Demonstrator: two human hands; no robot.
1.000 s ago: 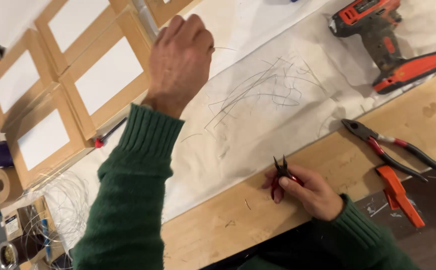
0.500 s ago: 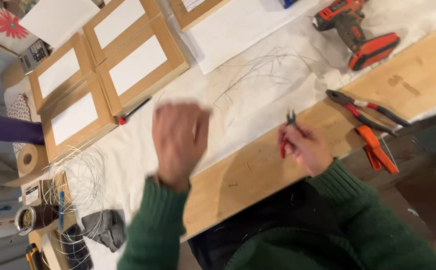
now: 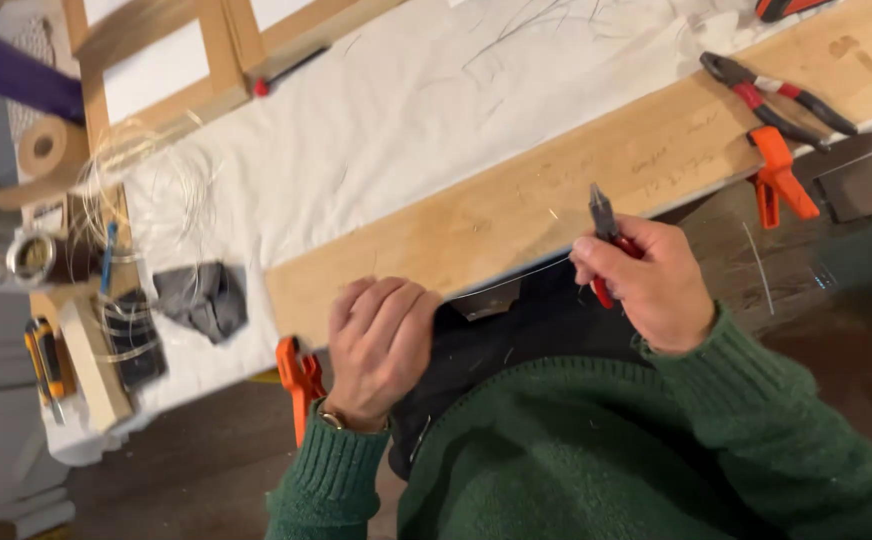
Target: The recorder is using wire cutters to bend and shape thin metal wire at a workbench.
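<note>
My right hand grips small red-handled pliers, their dark jaws pointing up over the edge of a long wooden board. A thin wire runs from the pliers leftward to my left hand, which is closed in a loose fist at the board's near edge, seemingly pinching the wire's end. Both arms wear green knitted sleeves.
A white cloth covers the table behind the board. Larger pliers and an orange clamp lie at the right; another orange clamp is under the board's left end. Wooden frames, loose wire coils, tape rolls and a dark rag sit left.
My left hand came down from the frames at the far side to the board's near edge. The right hand with the pliers shifted right, and a wire now stretches between the hands.
</note>
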